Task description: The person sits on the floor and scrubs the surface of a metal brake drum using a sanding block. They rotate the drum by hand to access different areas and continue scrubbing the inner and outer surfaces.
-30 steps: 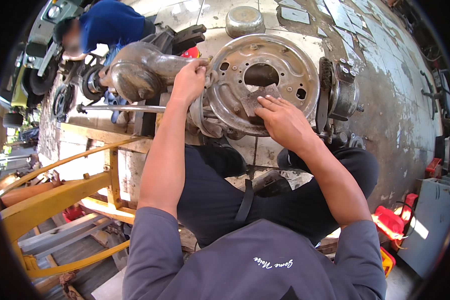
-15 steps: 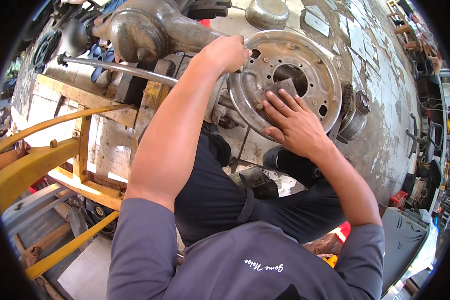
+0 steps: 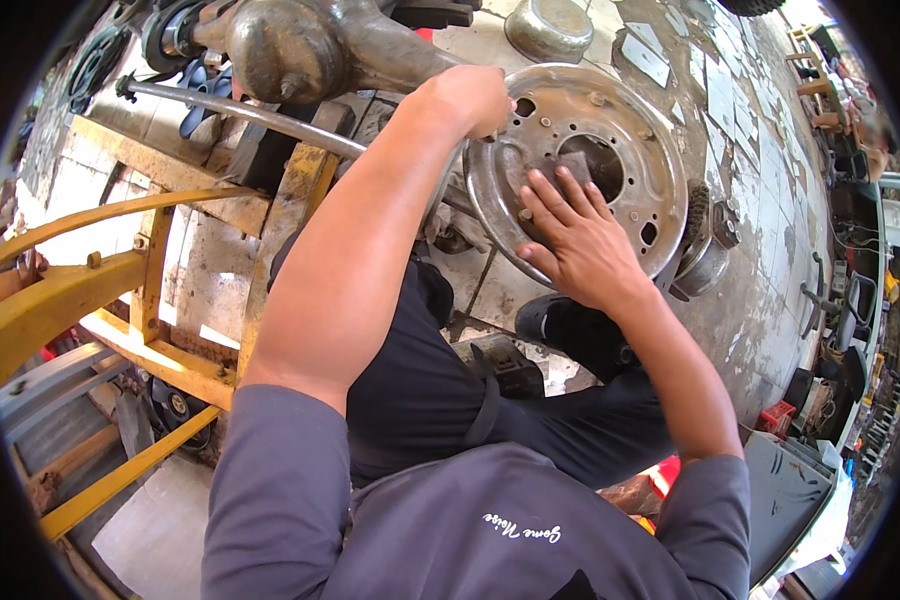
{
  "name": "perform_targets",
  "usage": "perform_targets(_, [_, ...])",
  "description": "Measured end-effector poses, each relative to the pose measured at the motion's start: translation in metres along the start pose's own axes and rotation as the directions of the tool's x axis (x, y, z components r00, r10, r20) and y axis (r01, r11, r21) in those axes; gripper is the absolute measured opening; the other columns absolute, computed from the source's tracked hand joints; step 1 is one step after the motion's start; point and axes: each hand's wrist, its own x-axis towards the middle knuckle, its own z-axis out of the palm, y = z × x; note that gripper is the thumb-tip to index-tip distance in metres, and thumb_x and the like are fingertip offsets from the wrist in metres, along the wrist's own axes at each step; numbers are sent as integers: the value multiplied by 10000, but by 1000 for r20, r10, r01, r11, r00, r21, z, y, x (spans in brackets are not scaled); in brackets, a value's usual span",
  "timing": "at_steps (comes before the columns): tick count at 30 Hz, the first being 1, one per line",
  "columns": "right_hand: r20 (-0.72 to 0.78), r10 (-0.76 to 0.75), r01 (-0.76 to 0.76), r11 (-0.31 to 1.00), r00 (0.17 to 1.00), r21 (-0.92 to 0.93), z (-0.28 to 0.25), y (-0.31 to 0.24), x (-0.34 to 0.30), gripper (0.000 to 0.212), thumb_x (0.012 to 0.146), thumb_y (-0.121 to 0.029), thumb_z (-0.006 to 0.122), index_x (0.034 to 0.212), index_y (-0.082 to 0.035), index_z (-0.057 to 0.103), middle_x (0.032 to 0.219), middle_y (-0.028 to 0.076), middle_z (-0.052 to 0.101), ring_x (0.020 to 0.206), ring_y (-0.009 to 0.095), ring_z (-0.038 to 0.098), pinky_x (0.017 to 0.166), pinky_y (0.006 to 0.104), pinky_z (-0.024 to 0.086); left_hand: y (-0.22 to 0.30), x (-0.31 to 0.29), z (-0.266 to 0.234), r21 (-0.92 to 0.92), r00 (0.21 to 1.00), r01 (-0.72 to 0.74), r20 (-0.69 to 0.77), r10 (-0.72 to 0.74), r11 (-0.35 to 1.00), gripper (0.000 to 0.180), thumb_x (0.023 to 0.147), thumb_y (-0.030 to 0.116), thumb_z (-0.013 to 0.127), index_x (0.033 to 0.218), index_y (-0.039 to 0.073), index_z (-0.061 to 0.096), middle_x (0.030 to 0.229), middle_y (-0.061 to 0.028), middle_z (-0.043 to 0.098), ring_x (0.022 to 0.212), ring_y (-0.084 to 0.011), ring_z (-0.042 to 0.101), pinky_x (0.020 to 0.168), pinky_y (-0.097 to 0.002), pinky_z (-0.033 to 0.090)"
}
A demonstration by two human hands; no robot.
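A round, bare-metal brake backing plate (image 3: 642, 122) with bolt holes and a large centre hole stands tilted in front of me. My left hand (image 3: 478, 100) is closed around its upper left rim, the fingertips partly hidden. My right hand (image 3: 585, 245) lies flat on the lower left of the plate's face, fingers spread. Under those fingers, a dark grey piece of abrasive paper or cloth (image 3: 576, 164) is pressed to the metal, reaching the edge of the centre hole. Just left of the plate, a rusty axle housing (image 3: 288, 55) lies on blocks.
A metal basin (image 3: 550, 30) sits beyond the plate. To its right is a round metal part (image 3: 708, 262). A steel rod (image 3: 240, 118) and a yellow metal frame (image 3: 60, 295) take up the left side. Blue slippers (image 3: 202, 108) lie on the tiles. A grey box (image 3: 782, 490) stands lower right.
The view has shifted a little. My right hand and the abrasive piece have slid slightly up along the plate's face. My left hand keeps its hold on the rim.
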Motion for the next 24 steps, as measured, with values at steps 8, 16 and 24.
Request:
perform_targets(8, [56,-13,12,1000,998,23,-5,2,-16,695,1044,-585,377,1558,-118,404,1649,83,335,1535,357,248,1250,524,205,-3,1,-2,10,1000,-7,24,7,1000,467,1048,359,523,1386,38,557,1270,-230,665,1212,-384,618,1020,-490,484])
perform_targets(16, [66,-9,6,999,998,44,-5,3,-23,688,1043,-574,397,1551,-110,416,1646,86,342,1532,362,254,1248,528,203,-5,-6,-3,10,1000,-4,18,4,1000,447,1052,349,519,1375,44,565,1259,-213,674,1199,-387,625,1011,-489,490])
perform_targets(24, [25,-23,21,997,999,68,-1,4,-16,689,1043,-579,395,1538,-102,438,1637,93,359,1526,364,270,1242,533,213,-1,-7,-5,80,997,-37,64,32,996,429,1055,334,517,1358,35,571,1241,-218,678,1190,-390,628,1007,-493,490])
